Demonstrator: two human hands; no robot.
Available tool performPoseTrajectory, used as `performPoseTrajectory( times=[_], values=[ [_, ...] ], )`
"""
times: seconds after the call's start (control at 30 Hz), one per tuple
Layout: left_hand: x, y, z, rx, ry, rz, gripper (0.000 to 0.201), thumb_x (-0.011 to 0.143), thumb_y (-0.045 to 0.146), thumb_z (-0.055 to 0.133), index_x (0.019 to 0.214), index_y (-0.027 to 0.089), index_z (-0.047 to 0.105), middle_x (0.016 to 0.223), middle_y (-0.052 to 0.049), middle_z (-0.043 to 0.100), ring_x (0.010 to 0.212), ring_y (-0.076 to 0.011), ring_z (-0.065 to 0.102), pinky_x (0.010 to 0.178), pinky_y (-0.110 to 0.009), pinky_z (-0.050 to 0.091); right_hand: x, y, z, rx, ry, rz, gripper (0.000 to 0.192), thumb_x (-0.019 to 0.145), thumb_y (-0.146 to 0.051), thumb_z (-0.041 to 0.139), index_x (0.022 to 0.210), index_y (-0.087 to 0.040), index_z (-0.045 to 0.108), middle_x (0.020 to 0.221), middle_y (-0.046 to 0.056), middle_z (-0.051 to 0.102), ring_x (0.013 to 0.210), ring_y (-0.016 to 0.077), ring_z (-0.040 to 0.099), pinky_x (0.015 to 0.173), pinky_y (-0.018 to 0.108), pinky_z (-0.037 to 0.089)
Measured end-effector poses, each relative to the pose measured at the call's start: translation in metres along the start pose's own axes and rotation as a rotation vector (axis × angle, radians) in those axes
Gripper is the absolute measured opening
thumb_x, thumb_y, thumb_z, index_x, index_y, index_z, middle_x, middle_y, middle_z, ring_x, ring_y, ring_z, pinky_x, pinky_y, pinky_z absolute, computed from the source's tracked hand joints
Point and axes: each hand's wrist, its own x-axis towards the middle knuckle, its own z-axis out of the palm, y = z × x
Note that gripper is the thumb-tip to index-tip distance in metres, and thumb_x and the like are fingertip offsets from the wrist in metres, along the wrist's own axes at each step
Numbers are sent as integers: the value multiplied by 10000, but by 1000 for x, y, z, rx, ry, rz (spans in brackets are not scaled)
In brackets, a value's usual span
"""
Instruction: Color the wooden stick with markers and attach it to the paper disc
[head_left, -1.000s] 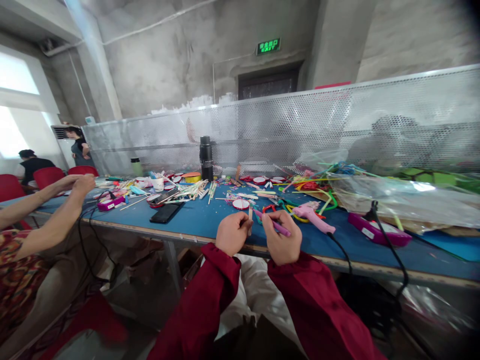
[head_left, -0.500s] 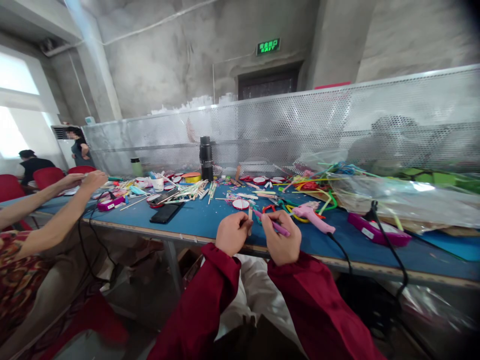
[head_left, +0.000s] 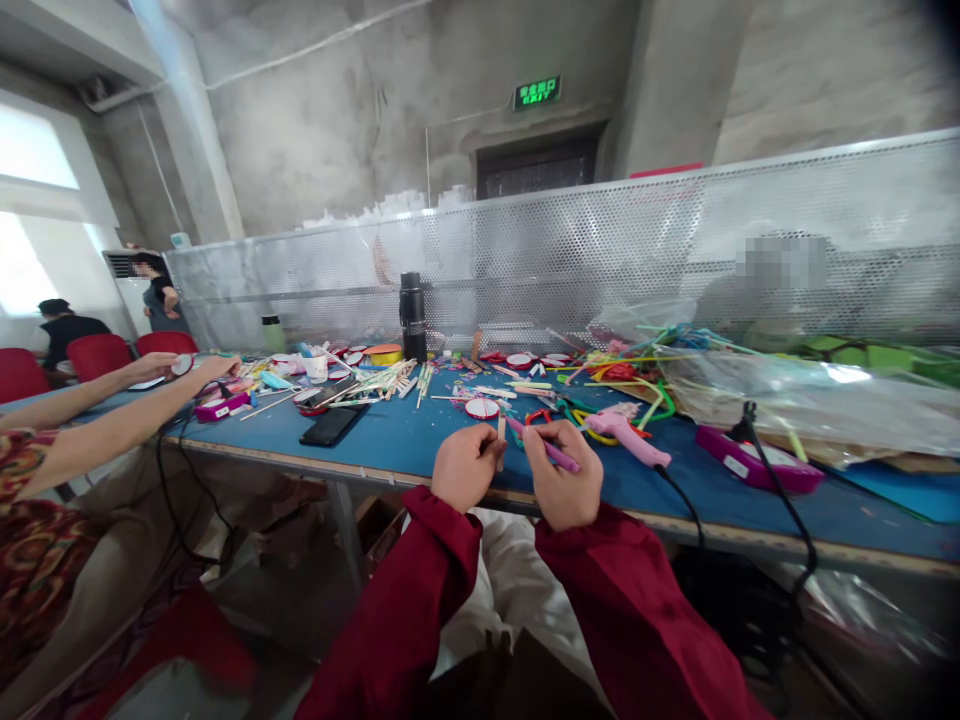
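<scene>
While I watched, left hand (head_left: 466, 466) pinched a pale stick (head_left: 501, 436) upright; right hand (head_left: 562, 476), just beside, gripped a purple straw (head_left: 546, 447) angled w/ tip toward it, over table edge (head_left: 375, 468).

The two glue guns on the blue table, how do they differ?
The pink glue gun lies nearer the right hand, slim, nozzle toward the hands. The purple glue gun lies further right, looks broader and flatter, darker in colour, with a white label. The pink one's black cord drops over the table edge; the purple one's rises in a loop. Both lie untouched on the blue table.
</scene>
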Motion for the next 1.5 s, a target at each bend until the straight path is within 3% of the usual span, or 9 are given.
performPoseTrajectory(
  times=[1.5],
  values=[
    [0, -2, 0, -1, -24, -4, 309, 955, 305, 569, 663, 203, 572, 647, 28, 633, 660, -137, 551, 655, -253, 368, 0, 2, 2, 29, 3, -3, 211, 910, -381, 637, 773, -221, 655, 722, 8, 683, 670, 174, 605, 675, 308, 459]
  ],
)
